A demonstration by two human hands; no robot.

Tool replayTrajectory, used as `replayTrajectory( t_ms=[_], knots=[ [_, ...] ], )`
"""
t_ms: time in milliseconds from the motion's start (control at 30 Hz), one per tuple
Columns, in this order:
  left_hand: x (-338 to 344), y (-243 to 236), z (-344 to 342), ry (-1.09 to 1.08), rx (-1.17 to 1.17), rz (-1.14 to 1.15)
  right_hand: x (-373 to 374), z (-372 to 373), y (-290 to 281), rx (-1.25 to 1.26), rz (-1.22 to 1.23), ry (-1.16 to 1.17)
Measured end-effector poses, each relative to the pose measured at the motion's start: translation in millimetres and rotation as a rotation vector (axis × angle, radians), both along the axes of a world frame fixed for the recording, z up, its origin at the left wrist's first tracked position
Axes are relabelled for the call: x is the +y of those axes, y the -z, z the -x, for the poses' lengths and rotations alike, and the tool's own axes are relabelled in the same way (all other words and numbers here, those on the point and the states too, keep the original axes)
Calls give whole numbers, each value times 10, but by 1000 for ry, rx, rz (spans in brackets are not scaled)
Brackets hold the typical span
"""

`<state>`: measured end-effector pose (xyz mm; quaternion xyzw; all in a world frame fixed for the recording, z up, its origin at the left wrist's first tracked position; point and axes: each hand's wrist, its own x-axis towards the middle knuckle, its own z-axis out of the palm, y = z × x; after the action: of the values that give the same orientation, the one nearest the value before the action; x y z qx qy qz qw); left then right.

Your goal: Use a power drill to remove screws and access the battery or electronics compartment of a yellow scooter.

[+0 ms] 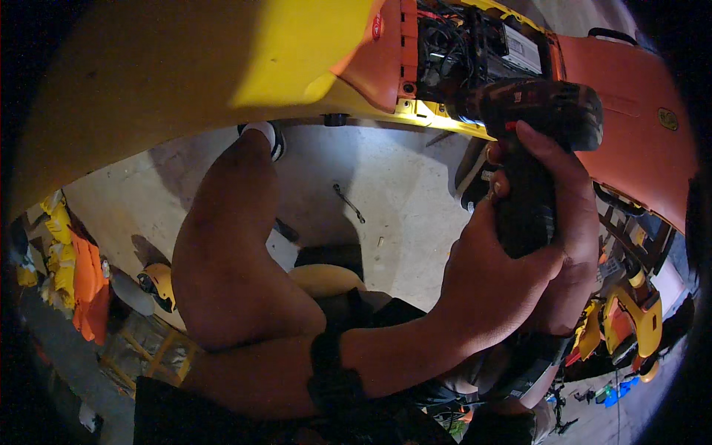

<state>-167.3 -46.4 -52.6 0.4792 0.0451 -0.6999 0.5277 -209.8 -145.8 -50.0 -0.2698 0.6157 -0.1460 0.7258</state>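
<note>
A dark cordless drill is held level, its nose pointing left at the yellow edge strip of the vehicle's open bay. Light falls on the strip beside the nose; whether the tip touches a fastener is hidden. My right hand is closed round the drill's grip, thumb up near the body and fingertips showing on the other side. My left hand crosses over from the left and is closed about the lower end of the grip. Black straps circle both wrists.
Cables and a silver box fill the open bay, between yellow and orange body panels. On the concrete floor lies a wrench. My bare leg is bent at left. Orange and yellow panels and a yellow part lie around the sides.
</note>
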Motion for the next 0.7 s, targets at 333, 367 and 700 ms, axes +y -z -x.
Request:
replayTrajectory(
  t_ms=[333,367,700],
  knots=[
    [5,-15,-63,50,11,-18,8,-5,9,-1,-4,15],
    [6,-13,-62,58,2,-19,6,-1,12,-12,3,6],
    [34,-77,-21,32,163,210,136,161,-316,-67,315,114]
  ],
)
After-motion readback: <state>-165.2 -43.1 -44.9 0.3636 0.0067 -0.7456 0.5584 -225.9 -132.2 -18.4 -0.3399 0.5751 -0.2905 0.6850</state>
